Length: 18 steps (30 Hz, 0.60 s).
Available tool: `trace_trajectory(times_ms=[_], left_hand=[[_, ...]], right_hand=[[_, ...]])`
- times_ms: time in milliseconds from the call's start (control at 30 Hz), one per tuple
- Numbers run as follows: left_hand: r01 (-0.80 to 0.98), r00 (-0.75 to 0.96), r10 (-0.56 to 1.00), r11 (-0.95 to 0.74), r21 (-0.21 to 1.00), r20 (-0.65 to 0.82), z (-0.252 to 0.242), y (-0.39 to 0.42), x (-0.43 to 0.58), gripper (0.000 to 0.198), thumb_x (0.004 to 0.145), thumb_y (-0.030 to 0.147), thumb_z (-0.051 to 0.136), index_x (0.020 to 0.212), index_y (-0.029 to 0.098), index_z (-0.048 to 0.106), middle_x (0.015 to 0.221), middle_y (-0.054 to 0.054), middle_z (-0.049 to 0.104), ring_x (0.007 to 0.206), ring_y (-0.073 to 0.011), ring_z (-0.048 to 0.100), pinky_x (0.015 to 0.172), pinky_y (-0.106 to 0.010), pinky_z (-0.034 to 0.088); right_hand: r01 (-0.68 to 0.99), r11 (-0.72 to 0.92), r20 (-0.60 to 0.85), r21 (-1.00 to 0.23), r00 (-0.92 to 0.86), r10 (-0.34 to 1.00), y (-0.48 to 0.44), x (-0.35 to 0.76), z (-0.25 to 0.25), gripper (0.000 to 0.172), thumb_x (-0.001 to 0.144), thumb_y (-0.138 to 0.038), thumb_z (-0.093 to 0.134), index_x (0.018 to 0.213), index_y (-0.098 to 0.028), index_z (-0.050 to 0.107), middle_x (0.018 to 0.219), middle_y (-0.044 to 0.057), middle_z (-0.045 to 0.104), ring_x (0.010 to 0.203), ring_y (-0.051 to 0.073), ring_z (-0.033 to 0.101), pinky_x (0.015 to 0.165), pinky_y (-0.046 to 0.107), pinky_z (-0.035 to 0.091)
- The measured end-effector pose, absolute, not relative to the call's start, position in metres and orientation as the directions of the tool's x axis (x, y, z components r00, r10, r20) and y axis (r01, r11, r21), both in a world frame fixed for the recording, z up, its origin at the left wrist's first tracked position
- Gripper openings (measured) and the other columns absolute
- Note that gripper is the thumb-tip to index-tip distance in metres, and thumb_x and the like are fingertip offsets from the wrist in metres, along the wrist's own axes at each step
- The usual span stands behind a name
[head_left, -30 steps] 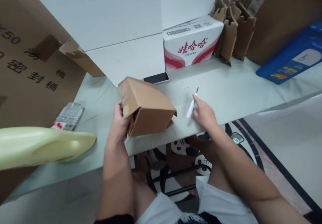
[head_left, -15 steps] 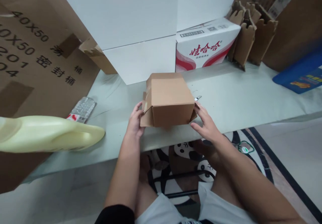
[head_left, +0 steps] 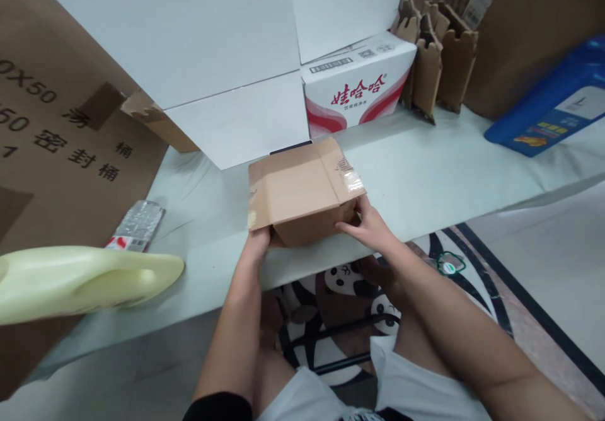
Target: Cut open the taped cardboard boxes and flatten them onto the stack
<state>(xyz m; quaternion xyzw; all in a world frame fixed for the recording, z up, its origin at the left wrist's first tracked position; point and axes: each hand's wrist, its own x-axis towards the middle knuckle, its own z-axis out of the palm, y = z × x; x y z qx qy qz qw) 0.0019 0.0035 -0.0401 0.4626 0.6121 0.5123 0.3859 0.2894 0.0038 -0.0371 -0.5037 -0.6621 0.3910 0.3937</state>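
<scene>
The person's left hand (head_left: pixel 258 239) clasps the near left corner of a small cardboard box (head_left: pixel 302 188); its fingers curl underneath and cannot be seen. The right hand (head_left: pixel 366 222) holds the box's near right corner, fingers laid flat along the front face and thumb up against the side. The box is closed, with a strip of clear tape at its right top edge. It sits between the two hands at the front edge of the pale worktop (head_left: pixel 439 162), though it cannot be told whether it rests there or is lifted slightly.

Just behind the box the dark edge of a phone (head_left: pixel 290 149) shows, and behind that stands a large white carton (head_left: pixel 222 55). To the right of this carton is a red-and-white printed carton (head_left: pixel 354 84), then folded cardboard dividers (head_left: pixel 437 49) and a blue box (head_left: pixel 553 103). On the left lie a clear plastic packet (head_left: pixel 137 222) and a pale yellow jug (head_left: pixel 80 279), beside a big brown printed carton (head_left: pixel 51 137).
</scene>
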Motion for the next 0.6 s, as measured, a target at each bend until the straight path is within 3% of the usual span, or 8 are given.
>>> trace_trajectory(times_ms=[133, 200, 267, 333, 433, 533, 600], left_hand=[[0.202, -0.244, 0.964, -0.057, 0.978, 0.106, -0.031, -0.004, 0.002, 0.065, 0.076, 0.074, 0.060, 0.118, 0.025, 0.064, 0.136, -0.011, 0.064, 0.142, -0.0313, 0.045, 0.123, -0.047, 0.029], [0.247, -0.257, 0.959, -0.054, 0.968, 0.119, -0.024, -0.006, -0.001, 0.061, 0.076, 0.073, 0.061, 0.110, 0.023, 0.067, 0.126, -0.012, 0.069, 0.136, -0.0325, 0.051, 0.118, -0.047, 0.038], [0.287, -0.238, 0.966, -0.029, 0.957, 0.101, -0.018, -0.006, -0.006, 0.053, 0.076, 0.068, 0.063, 0.100, 0.021, 0.068, 0.108, -0.012, 0.073, 0.119, -0.0326, 0.062, 0.102, -0.046, 0.051], [0.294, -0.181, 0.983, 0.014, 0.956, 0.041, -0.012, -0.009, -0.012, 0.045, 0.075, 0.061, 0.064, 0.090, 0.020, 0.068, 0.085, -0.009, 0.072, 0.093, -0.0284, 0.068, 0.081, -0.041, 0.057], [0.269, 0.005, 0.991, 0.128, 0.955, -0.134, 0.000, -0.018, -0.021, 0.035, 0.072, 0.052, 0.067, 0.084, 0.019, 0.068, 0.062, -0.003, 0.064, 0.063, -0.0212, 0.063, 0.058, -0.033, 0.054], [0.308, 0.315, 0.899, 0.207, 0.929, -0.305, 0.017, -0.029, -0.025, 0.037, 0.064, 0.042, 0.079, 0.090, 0.016, 0.072, 0.058, -0.002, 0.063, 0.055, -0.0208, 0.062, 0.055, -0.033, 0.053], [0.293, 0.338, 0.904, 0.164, 0.942, -0.262, 0.026, -0.031, -0.025, 0.043, 0.059, 0.038, 0.084, 0.094, 0.015, 0.072, 0.067, -0.004, 0.068, 0.065, -0.0246, 0.068, 0.063, -0.036, 0.056]], right_hand=[[0.376, 0.174, 0.149, -0.910, -0.094, 0.984, 0.005, 0.286, -0.037, 0.071, 0.068, -0.050, 0.078, 0.126, -0.021, 0.050, 0.110, 0.014, 0.070, 0.100, 0.034, 0.068, 0.081, 0.046, 0.056], [0.360, 0.194, 0.182, -0.913, -0.068, 0.981, 0.005, 0.286, -0.037, 0.068, 0.068, -0.051, 0.077, 0.123, -0.021, 0.053, 0.105, 0.012, 0.071, 0.094, 0.031, 0.068, 0.077, 0.043, 0.056], [0.319, 0.239, 0.241, -0.917, -0.033, 0.970, 0.006, 0.288, -0.038, 0.059, 0.074, -0.058, 0.071, 0.117, -0.021, 0.057, 0.099, 0.010, 0.072, 0.089, 0.029, 0.067, 0.075, 0.042, 0.055], [0.246, 0.285, 0.294, -0.926, 0.001, 0.956, 0.008, 0.292, -0.038, 0.053, 0.080, -0.066, 0.060, 0.106, -0.020, 0.063, 0.093, 0.009, 0.071, 0.088, 0.027, 0.066, 0.078, 0.041, 0.054], [0.114, 0.286, 0.293, -0.951, 0.051, 0.955, 0.013, 0.297, -0.039, 0.055, 0.086, -0.072, 0.049, 0.094, -0.020, 0.068, 0.089, 0.007, 0.072, 0.088, 0.026, 0.066, 0.081, 0.040, 0.053], [0.024, 0.215, 0.216, -0.976, 0.090, 0.972, 0.017, 0.298, -0.038, 0.052, 0.087, -0.068, 0.052, 0.098, -0.021, 0.070, 0.098, 0.006, 0.074, 0.094, 0.025, 0.067, 0.086, 0.039, 0.053], [-0.004, 0.168, 0.166, -0.986, 0.108, 0.980, 0.017, 0.297, -0.037, 0.049, 0.086, -0.064, 0.058, 0.107, -0.022, 0.071, 0.109, 0.006, 0.074, 0.103, 0.026, 0.067, 0.093, 0.040, 0.052]])
